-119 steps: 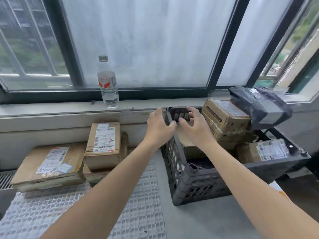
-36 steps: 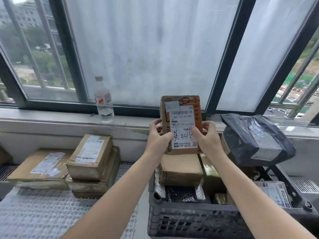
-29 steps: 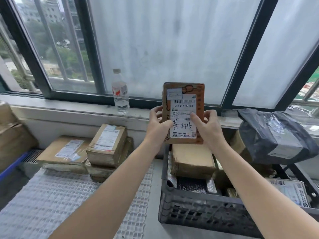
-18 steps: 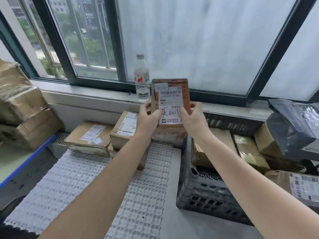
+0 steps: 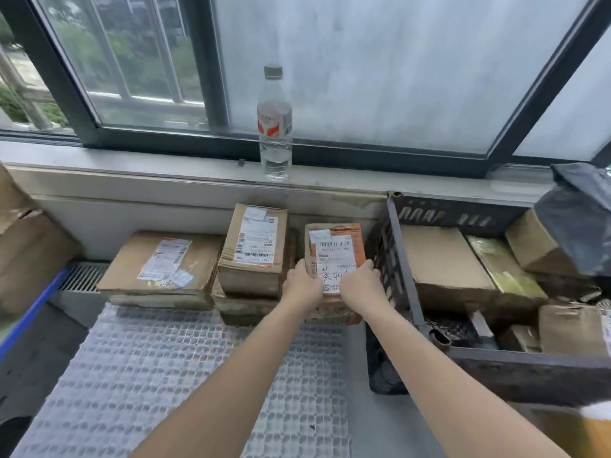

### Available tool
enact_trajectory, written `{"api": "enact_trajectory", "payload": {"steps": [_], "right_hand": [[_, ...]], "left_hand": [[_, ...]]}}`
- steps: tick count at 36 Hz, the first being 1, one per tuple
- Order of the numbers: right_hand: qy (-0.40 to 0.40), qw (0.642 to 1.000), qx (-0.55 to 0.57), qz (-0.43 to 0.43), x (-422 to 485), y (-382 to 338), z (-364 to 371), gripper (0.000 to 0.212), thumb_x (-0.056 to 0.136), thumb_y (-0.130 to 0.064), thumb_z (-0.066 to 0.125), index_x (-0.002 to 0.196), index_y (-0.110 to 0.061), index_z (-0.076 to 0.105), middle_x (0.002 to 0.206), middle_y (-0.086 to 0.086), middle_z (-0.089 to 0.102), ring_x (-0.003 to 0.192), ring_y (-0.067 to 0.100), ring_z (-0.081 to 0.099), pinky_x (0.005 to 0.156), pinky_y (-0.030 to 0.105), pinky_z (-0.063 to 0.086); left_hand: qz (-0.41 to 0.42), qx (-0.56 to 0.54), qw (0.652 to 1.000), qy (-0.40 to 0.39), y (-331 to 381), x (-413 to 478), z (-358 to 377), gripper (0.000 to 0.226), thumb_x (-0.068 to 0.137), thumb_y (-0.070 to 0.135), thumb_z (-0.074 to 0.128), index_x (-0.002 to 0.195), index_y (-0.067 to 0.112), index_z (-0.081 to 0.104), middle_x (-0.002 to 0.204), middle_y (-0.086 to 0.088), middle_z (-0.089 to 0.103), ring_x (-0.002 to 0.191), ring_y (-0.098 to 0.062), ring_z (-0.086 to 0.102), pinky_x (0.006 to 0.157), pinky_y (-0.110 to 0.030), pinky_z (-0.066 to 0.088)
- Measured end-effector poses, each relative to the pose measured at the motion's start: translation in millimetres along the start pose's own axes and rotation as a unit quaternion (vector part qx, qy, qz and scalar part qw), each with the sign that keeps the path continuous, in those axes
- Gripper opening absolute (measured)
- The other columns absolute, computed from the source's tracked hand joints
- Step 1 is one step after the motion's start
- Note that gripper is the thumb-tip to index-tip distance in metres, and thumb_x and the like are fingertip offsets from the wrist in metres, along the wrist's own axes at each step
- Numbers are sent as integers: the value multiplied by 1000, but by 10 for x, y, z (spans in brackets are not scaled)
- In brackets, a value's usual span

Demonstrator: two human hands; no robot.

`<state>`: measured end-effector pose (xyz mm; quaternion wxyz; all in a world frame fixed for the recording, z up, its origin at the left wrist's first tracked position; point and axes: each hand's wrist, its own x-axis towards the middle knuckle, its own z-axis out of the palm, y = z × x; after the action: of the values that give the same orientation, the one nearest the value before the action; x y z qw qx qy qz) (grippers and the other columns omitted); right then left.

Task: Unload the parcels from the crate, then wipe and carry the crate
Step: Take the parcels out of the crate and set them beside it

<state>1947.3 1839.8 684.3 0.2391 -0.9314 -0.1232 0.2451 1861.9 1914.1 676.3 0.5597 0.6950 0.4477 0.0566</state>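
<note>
Fingers (image 5: 365, 268) grip orange parcel (image 5: 335, 249); crate (image 5: 456, 214) just beside.

The orange-printed parcel (image 5: 334, 249) is brown cardboard, its label white (black handwriting across it). The crate (image 5: 456, 216) is dark grey with slotted walls; the mat (image 5: 165, 375) is a translucent white grid.

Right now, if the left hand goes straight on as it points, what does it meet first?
The left hand would push into the parcel it grips; behind that, probably the wall below the sill.
</note>
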Motion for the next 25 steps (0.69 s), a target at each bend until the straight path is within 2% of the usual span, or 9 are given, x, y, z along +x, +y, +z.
{"api": "enact_trajectory", "payload": {"steps": [3, 6, 10, 13, 17, 20, 23, 25], "right_hand": [[12, 1000, 10, -6, 67, 105, 120, 68, 98, -12, 40, 155, -7, 4, 153, 17, 26, 131, 36, 41, 99, 41, 42], [8, 999, 23, -28, 130, 186, 224, 67, 97, -15, 42, 155, -11, 8, 145, 18, 33, 116, 33, 50, 89, 41, 49], [-18, 998, 7, -61, 170, 295, 312, 69, 100, -23, 42, 156, -14, 2, 147, 15, 27, 117, 29, 47, 89, 37, 45], [-17, 997, 8, -70, 210, 304, 317, 66, 100, -23, 41, 155, -17, 5, 146, 14, 27, 116, 28, 48, 91, 37, 45], [-13, 997, -41, -58, 231, 235, 294, 59, 98, -28, 42, 151, -20, 17, 144, 15, 28, 112, 33, 48, 91, 43, 48], [19, 994, -81, -67, 201, 143, 250, 56, 99, -31, 42, 150, -22, 22, 146, 14, 28, 120, 34, 44, 89, 42, 46], [37, 992, -71, -94, 151, 51, 145, 52, 98, -29, 45, 147, -20, 28, 144, 13, 31, 118, 34, 46, 90, 41, 47], [38, 991, -53, -120, 101, -3, 34, 51, 98, -28, 45, 146, -19, 31, 144, 12, 33, 117, 32, 49, 92, 42, 47]], "left_hand": [[-4, -16, 999, -37, -100, 0, 75, 42, 92, 15, 58, 132, 19, 47, 126, -1, 62, 107, -19, 59, 89, -34, 50], [8, -20, 998, -55, -182, 86, 119, 46, 88, 17, 66, 130, 21, 46, 123, 2, 63, 104, -14, 59, 81, -29, 49], [38, 5, 997, -69, -222, 204, 153, 41, 87, 18, 67, 120, 29, 45, 119, 7, 60, 110, -14, 58, 91, -32, 50], [63, 6, 996, -64, -314, 316, 238, 53, 81, 26, 67, 128, 30, 43, 125, 8, 58, 113, -13, 57, 98, -40, 50], [77, -9, 996, -51, -382, 435, 302, 56, 73, 44, 67, 125, 37, 49, 120, 8, 61, 108, -10, 60, 94, -44, 53], [95, 41, 994, -41, -278, 394, 256, 70, 73, 51, 61, 138, 34, 41, 132, -1, 51, 119, -19, 50, 102, -47, 46], [102, 78, 991, -36, -129, 335, 175, 78, 71, 48, 57, 142, 25, 37, 136, -8, 45, 127, -25, 40, 105, -48, 41], [116, 98, 987, -43, 9, 244, 92, 75, 77, 37, 60, 146, 22, 33, 142, -8, 39, 132, -26, 35, 109, -44, 38]]}}
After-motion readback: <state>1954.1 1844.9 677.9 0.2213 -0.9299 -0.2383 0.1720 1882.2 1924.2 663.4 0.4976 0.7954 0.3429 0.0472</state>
